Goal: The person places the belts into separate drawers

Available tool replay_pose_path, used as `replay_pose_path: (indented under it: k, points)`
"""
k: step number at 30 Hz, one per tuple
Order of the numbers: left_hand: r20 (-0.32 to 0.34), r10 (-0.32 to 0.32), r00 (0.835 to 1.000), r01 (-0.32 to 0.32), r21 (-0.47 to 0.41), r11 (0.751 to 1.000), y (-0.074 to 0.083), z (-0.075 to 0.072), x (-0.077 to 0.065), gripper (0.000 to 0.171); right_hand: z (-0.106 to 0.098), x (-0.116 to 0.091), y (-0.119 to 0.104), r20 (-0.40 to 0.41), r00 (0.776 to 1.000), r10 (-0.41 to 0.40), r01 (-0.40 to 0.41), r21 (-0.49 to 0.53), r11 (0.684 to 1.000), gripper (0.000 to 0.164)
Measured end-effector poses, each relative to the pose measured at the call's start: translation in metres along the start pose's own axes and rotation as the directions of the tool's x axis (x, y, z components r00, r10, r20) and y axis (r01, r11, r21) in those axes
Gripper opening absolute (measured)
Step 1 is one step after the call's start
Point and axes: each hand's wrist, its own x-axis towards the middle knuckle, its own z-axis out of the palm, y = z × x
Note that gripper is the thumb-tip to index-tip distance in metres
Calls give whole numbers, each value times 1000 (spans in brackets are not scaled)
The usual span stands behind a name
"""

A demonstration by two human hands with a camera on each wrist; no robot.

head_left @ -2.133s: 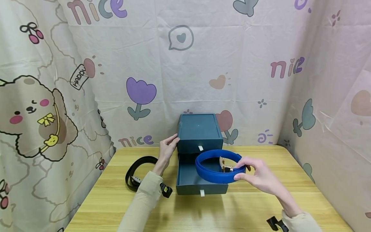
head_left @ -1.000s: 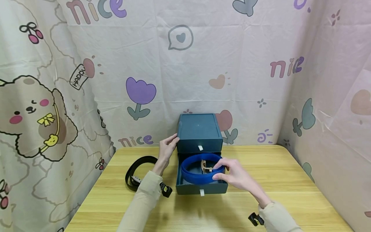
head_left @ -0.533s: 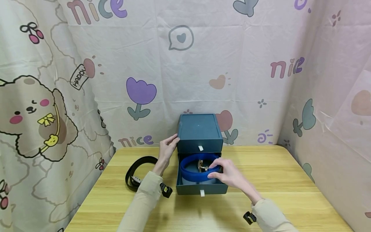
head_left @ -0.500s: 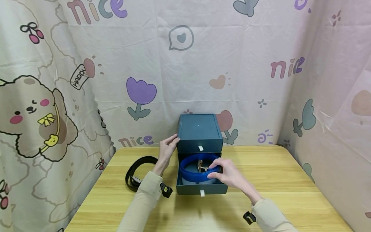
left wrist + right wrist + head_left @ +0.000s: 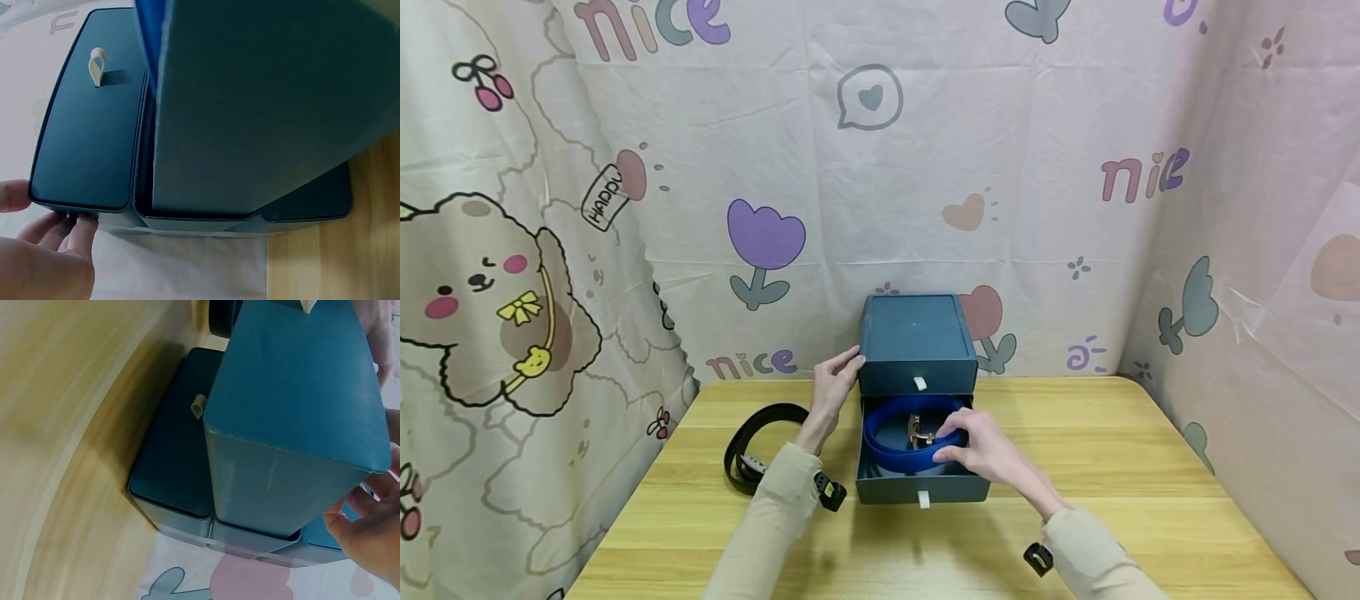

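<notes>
A coiled blue belt (image 5: 895,460) with a gold buckle (image 5: 914,432) lies within the pulled-out middle drawer (image 5: 887,492) of a dark teal drawer box (image 5: 917,329). My right hand (image 5: 988,446) pinches the coil's right side between thumb and fingers. My left hand (image 5: 832,392) touches the upper left side of the box with its fingertips. In the left wrist view, its fingers (image 5: 81,234) rest at the corner by the closed top drawer (image 5: 87,137). The right wrist view shows the right hand (image 5: 369,519) over the drawer's far edge, the belt hidden behind its wall.
A coiled black belt (image 5: 737,450) with a silvery buckle lies on the wooden table (image 5: 1075,467), left of the box and partly behind my left arm. The closed bottom drawer (image 5: 172,444) sits under the pulled-out one. A printed cloth (image 5: 880,208) hangs close behind the box.
My right hand has carried the blue belt leftward and down, from over the drawer's right side to inside it. In the last half second it shifts slightly left. The left hand stays put.
</notes>
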Motion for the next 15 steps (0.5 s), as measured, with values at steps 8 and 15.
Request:
replay_pose_path:
  k: [8,15]
  points:
    - [-2,2,1000,-2,0,1000,0,0,0,42,4,6,2,57,998,-17,23,-113,993,20]
    - [-4,-3,1000,3,1,1000,1,0,0,42,5,10,4,98,994,-38,55,-185,981,19]
